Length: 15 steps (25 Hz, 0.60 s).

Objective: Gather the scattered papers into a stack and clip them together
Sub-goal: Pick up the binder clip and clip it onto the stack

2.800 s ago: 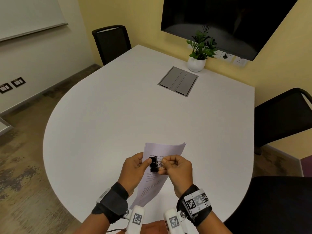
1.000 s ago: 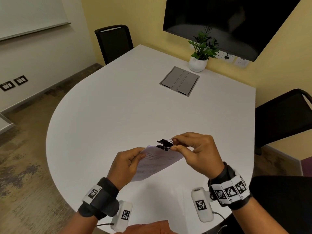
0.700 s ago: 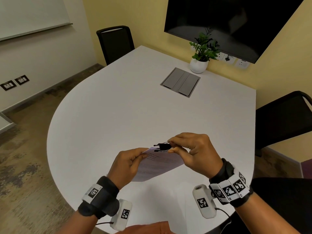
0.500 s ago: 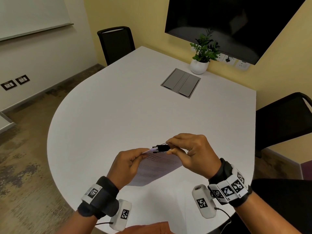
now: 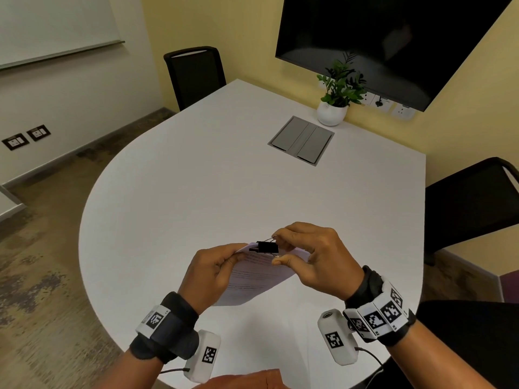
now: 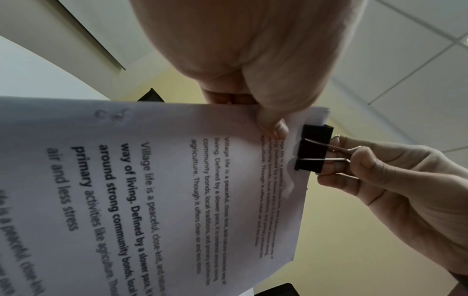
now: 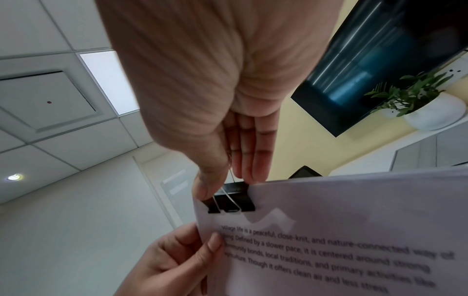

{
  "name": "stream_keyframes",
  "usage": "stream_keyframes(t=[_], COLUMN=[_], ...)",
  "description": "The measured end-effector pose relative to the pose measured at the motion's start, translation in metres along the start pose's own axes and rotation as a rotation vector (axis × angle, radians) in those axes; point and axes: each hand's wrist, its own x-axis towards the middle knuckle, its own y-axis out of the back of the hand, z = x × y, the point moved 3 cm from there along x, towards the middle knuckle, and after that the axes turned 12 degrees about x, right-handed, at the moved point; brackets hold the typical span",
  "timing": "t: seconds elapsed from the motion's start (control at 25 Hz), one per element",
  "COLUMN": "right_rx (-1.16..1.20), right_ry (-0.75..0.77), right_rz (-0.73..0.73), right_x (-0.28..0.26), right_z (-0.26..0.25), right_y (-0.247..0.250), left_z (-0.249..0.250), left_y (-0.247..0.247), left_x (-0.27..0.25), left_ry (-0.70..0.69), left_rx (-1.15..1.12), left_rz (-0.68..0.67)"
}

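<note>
I hold a stack of printed white papers [image 5: 258, 273] in the air above the near part of the white table [image 5: 196, 192]. My left hand [image 5: 216, 272] pinches the stack's top edge near a corner, thumb on the printed face [image 6: 272, 125]. A black binder clip [image 5: 266, 247] sits on that edge, just right of the left thumb, its body over the paper [image 6: 312, 149] [image 7: 233, 199]. My right hand [image 5: 314, 256] pinches the clip's wire handles between thumb and fingers. The papers [image 7: 341, 240] hang down toward me.
A grey cable hatch [image 5: 302, 140] is set into the far table top. A potted plant [image 5: 335, 99] stands behind it under a dark wall screen [image 5: 393, 37]. Black chairs stand at the far left [image 5: 195, 74] and at the right [image 5: 471, 203].
The right hand carried the clip from above the stack onto its top edge, beside the left thumb. Earlier both hands held the clip over the papers lying on the table; now the stack is lifted.
</note>
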Motion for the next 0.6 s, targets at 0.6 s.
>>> stream_keyframes(t=[0.6], right_rx=[0.361], right_ry=[-0.45], right_rz=[0.383], right_x=[-0.048], right_z=[0.039], right_y=[0.011], left_z=[-0.002], left_y=[0.007], left_x=[-0.004], left_ry=[0.371], left_rx=[-0.336], left_rz=[0.05])
